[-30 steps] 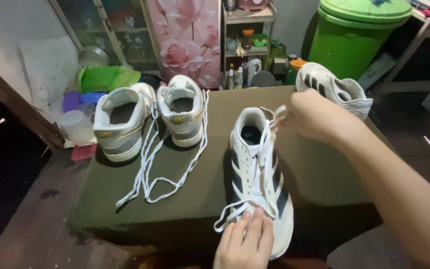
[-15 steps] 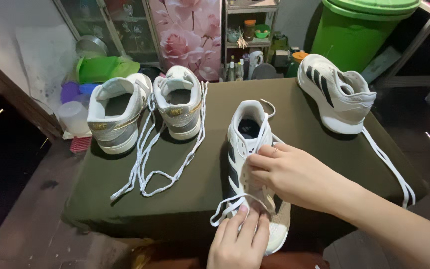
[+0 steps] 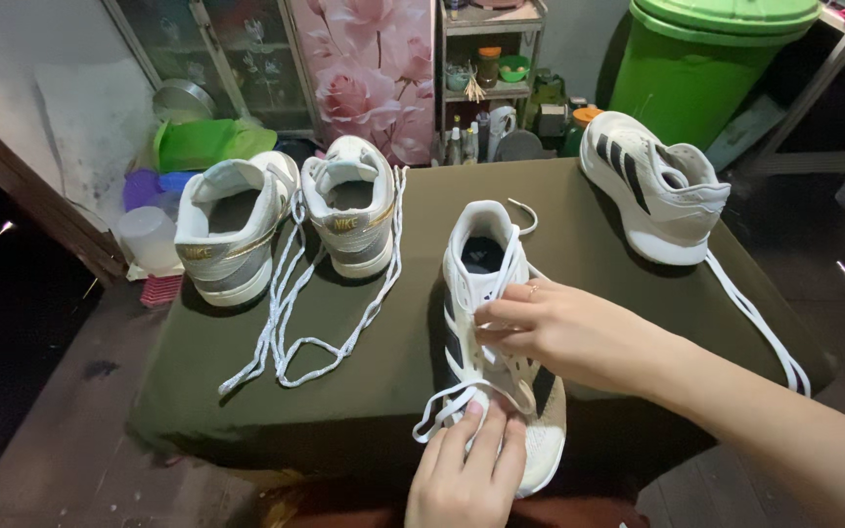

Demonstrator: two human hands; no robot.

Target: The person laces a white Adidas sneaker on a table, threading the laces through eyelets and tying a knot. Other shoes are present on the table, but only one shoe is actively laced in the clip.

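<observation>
1. At about nine o'clock from the middle of the olive-covered table [image 3: 413, 196] stand two white and grey sneakers [image 3: 232, 230], heels toward the camera, their loose laces [image 3: 286, 323] trailing toward seven o'clock.
2. At six o'clock, the left hand [image 3: 469, 469] lies flat with fingers extended and close together, pressing the toe of the white sneaker with black stripes [image 3: 486, 269] and pinning a loop of its white lace [image 3: 439, 406]; it grips nothing, only presses.
3. This sneaker lies in the middle of the table, toe toward the camera.
4. The right hand [image 3: 559, 332] reaches in from four o'clock, fingers curled and pinched on the lace over the shoe's midfoot.
5. At two o'clock a second striped sneaker [image 3: 659, 191] rests near the far right corner, its lace [image 3: 760, 323] hanging off the table edge.
6. Risk, as I judge it: the toe overhangs the near edge, so a hard pull on the lace could tip the shoe off should the left hand lift. The dangling lace at three o'clock could snag the forearm and drag its shoe.
7. Hidden: the right hand covers the eyelets, so which one the lace passes through cannot be told. The left wrist is cut off by the frame, and the shelf clutter at twelve o'clock is too small to make out.
</observation>
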